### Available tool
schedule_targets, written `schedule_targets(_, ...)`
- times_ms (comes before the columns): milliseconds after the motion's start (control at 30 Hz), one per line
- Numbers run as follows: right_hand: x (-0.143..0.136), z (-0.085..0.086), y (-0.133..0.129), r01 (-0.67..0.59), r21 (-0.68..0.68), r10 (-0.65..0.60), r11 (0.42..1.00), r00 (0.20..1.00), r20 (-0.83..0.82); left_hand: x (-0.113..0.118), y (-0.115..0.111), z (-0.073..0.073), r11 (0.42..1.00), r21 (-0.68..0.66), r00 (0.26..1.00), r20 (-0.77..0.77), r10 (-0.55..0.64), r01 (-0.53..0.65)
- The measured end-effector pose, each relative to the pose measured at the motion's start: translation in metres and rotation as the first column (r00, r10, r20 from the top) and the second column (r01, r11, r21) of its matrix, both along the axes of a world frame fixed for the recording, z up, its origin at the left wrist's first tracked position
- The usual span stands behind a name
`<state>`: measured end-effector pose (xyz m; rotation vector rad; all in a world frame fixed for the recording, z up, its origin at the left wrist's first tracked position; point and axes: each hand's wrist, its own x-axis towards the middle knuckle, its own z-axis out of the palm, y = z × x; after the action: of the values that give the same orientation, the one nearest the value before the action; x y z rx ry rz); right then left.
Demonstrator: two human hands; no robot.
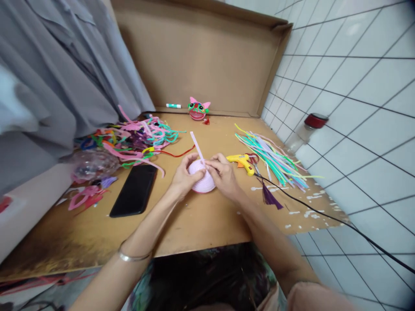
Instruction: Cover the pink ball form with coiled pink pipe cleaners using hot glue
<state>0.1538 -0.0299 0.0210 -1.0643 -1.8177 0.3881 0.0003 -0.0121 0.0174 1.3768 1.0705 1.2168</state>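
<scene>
A pale pink dome [203,183], coiled from fuzzy pipe cleaner, is between my hands above the table. From its top a straight pipe cleaner end [196,144] sticks up and to the left. My left hand [187,173] is wrapped round the dome's left side, thumb on top. On the right side, my right hand [223,173] is closed, its fingertips pinching at the base of that pipe cleaner end. The dome's underside and the exact pinch point are hidden by my fingers.
A yellow glue gun [241,162] with a black cord lies right, near scissors [253,159], a purple tassel [271,198] and loose pipe cleaners [275,157]. A phone [134,190] and tangled pipe cleaners [142,134] lie left. A finished animal head [198,109] stands behind.
</scene>
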Motion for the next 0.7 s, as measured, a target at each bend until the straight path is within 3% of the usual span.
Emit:
schedule_targets(200, 0.003, -0.002, 0.001, 0.029, -0.012, -0.030, 1.000, 0.999, -0.045, -0.001, 0.003, -0.004, 0.994, -0.105, 0.991, -0.137, 0.001, -0.016)
schedule_targets(533, 0.011, -0.010, 0.009, 0.066, 0.010, -0.065, 0.998, 0.997, -0.043, -0.001, 0.000, 0.007, 0.997, -0.057, 0.946, -0.324, 0.024, -0.045)
schedule_targets(633, 0.022, -0.007, 0.017, 0.153, -0.036, -0.154, 0.988, 0.987, -0.044, -0.003, 0.001, 0.005, 0.995, -0.025, 0.916, -0.394, 0.078, -0.096)
schedule_targets(700, 0.037, 0.004, 0.027, 0.310, -0.080, -0.311, 0.947, 0.951, 0.006, -0.005, 0.003, 0.003, 0.993, -0.032, 0.902, -0.422, 0.087, -0.111)
